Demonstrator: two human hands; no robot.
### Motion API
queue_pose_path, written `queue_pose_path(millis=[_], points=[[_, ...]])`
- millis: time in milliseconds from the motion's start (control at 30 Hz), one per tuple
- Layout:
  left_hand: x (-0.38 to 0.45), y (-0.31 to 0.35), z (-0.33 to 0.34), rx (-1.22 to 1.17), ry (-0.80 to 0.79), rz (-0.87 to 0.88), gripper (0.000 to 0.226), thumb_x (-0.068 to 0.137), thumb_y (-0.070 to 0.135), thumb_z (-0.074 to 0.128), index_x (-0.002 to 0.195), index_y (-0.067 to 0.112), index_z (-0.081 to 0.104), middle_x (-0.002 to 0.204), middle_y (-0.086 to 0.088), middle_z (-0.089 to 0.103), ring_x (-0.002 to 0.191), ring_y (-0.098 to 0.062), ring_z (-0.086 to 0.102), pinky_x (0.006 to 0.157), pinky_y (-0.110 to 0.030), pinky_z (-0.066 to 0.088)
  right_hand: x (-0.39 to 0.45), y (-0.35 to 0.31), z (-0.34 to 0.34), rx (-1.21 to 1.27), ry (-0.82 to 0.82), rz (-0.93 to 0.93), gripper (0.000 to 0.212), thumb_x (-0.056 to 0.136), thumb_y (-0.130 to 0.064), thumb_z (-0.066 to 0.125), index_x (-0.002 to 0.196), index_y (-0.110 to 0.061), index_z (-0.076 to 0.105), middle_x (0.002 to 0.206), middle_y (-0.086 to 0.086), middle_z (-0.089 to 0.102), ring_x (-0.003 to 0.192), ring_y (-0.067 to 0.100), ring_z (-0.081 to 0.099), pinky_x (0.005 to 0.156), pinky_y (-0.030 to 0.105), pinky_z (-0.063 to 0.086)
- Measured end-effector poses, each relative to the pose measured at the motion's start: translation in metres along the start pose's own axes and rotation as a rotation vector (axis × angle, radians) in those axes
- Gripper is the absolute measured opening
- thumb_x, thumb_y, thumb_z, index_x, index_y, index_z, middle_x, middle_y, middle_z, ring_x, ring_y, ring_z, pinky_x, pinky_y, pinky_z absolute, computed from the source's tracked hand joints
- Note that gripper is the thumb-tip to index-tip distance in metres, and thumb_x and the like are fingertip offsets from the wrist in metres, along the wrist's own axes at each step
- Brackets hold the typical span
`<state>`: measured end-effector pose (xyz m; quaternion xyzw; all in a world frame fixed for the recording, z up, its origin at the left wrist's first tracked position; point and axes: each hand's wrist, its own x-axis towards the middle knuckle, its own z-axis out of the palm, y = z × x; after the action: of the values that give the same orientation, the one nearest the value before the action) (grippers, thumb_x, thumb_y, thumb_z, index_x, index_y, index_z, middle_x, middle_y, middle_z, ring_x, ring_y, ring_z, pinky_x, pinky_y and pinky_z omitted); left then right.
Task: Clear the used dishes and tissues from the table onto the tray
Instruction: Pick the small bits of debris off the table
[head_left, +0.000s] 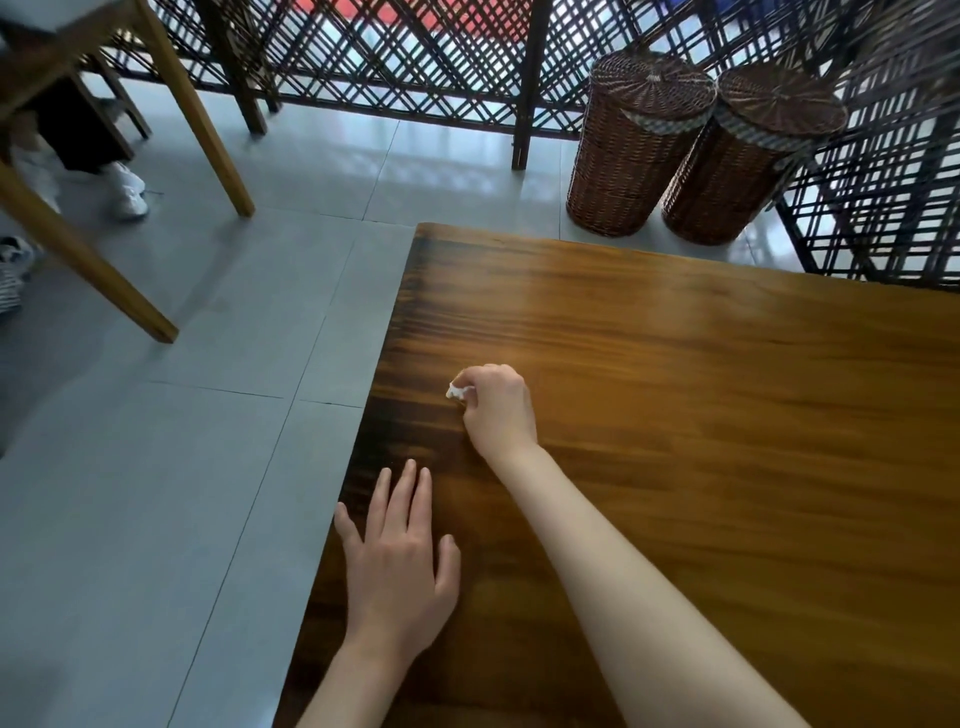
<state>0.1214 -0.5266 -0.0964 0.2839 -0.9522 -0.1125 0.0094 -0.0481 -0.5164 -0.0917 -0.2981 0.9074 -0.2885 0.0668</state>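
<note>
My right hand (496, 408) is curled over the wooden table (701, 415) near its left side, and its fingers pinch a small white scrap of tissue (457, 392). Only a bit of the tissue shows past the fingertips. My left hand (397, 558) lies flat with straight fingers on the table close to its left edge, nearer to me than the right hand. No dishes and no tray are in view.
Grey tiled floor (182, 467) lies left of the table. Two brown wicker baskets (636, 145) with lids stand beyond the table's far edge, against a dark lattice screen (415, 57). Wooden furniture legs (208, 135) and a person's white shoe (127, 195) are at top left.
</note>
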Motion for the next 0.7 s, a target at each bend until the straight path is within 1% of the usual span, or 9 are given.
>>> queue_pose_path(millis=[233, 333, 467, 700], points=[[-0.037, 0.004, 0.005, -0.015, 0.018, -0.023, 0.057, 0.07, 0.04, 0.058, 0.12, 0.012, 0.064, 0.127, -0.009, 0.06, 0.117, -0.034, 0.056, 0.095, -0.065, 0.022, -0.036, 0.004, -0.005, -0.082, -0.087, -0.165, 0.023, 0.088, 0.0, 0.057, 0.101, -0.012, 0.072, 0.095, 0.004, 0.066, 0.094, 0.017, 0.056, 0.079, 0.023, 0.047], [-0.048, 0.009, 0.005, -0.011, 0.043, -0.012, 0.057, 0.07, 0.039, 0.058, 0.119, 0.012, 0.064, 0.126, -0.009, 0.061, 0.117, -0.034, 0.056, 0.094, -0.065, 0.023, -0.055, 0.005, -0.009, -0.083, -0.105, -0.186, 0.023, 0.088, 0.0, 0.057, 0.102, -0.012, 0.071, 0.097, 0.004, 0.066, 0.094, 0.016, 0.055, 0.079, 0.021, 0.045], [-0.058, 0.013, 0.004, 0.0, 0.073, 0.002, 0.056, 0.072, 0.038, 0.057, 0.12, 0.011, 0.064, 0.127, -0.01, 0.06, 0.118, -0.035, 0.055, 0.095, -0.065, 0.021, -0.085, 0.006, -0.015, -0.065, -0.108, -0.202, 0.023, 0.087, 0.002, 0.056, 0.1, -0.01, 0.072, 0.097, 0.006, 0.066, 0.095, 0.018, 0.055, 0.08, 0.024, 0.048], [-0.069, 0.015, 0.007, 0.012, 0.093, 0.002, 0.056, 0.074, 0.036, 0.055, 0.122, 0.01, 0.062, 0.129, -0.011, 0.058, 0.122, -0.035, 0.052, 0.097, -0.064, 0.018, -0.127, 0.009, -0.022, -0.06, -0.094, -0.212, 0.02, 0.087, -0.001, 0.059, 0.1, -0.009, 0.072, 0.098, 0.006, 0.067, 0.095, 0.016, 0.057, 0.079, 0.021, 0.049]])
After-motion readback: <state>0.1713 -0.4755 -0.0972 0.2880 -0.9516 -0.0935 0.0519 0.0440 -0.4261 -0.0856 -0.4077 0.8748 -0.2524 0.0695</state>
